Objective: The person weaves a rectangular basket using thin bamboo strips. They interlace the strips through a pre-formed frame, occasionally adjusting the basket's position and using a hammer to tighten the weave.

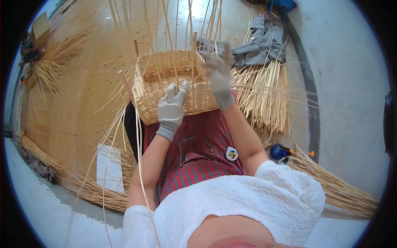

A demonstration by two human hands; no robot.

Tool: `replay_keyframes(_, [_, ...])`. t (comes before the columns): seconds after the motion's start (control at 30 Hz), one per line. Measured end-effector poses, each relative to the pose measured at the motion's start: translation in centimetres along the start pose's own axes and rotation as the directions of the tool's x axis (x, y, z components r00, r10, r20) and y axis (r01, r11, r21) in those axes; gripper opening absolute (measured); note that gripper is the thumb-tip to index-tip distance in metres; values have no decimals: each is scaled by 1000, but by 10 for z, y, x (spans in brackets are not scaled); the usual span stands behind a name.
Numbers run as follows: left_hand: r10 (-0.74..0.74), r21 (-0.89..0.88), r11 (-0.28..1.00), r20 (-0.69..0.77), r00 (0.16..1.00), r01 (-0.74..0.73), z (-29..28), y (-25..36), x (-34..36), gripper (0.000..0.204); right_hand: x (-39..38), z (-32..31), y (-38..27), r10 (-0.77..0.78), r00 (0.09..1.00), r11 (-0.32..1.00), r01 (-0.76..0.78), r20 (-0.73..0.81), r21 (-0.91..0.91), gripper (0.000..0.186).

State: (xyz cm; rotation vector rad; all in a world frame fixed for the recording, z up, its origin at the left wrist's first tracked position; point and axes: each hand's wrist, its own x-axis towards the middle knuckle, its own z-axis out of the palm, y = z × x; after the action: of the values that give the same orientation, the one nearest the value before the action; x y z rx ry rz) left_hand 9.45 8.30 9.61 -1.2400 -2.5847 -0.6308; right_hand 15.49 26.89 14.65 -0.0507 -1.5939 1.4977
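A rectangular wicker basket (145, 108), woven from pale strands, stands over my lap with tall upright stakes (167, 41) rising from its walls. My left hand (170, 109), in a grey-white knit glove, grips the near wall at the rim, its fingertips beside the stakes. At the basket's right corner my right hand (219, 76), gloved alike, is raised and smeared by motion. One of its fingers points up; whether it holds a strand cannot be made out. Blurred loose strands (277, 91) stretch off to the right from near that hand.
A thick bundle of cut canes (264, 101) lies at the right under a grey cloth (260, 43). More cane bundles lie at far left (51, 72) and lower right (331, 182). A blue tool with orange parts (281, 152) and a white board (109, 167) are nearby.
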Motion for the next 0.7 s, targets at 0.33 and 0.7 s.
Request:
replay_keyframes(0.33, [-8, -77, 997, 150, 989, 20, 22, 88, 29, 83, 34, -34, -60, -322, 913, 184, 319, 250, -930, 52])
replay_keyframes(0.7, [-78, -676, 728, -251, 965, -117, -1, 11, -25, 28, -42, -100, -10, 70, 998, 535, -33, 5, -844, 40])
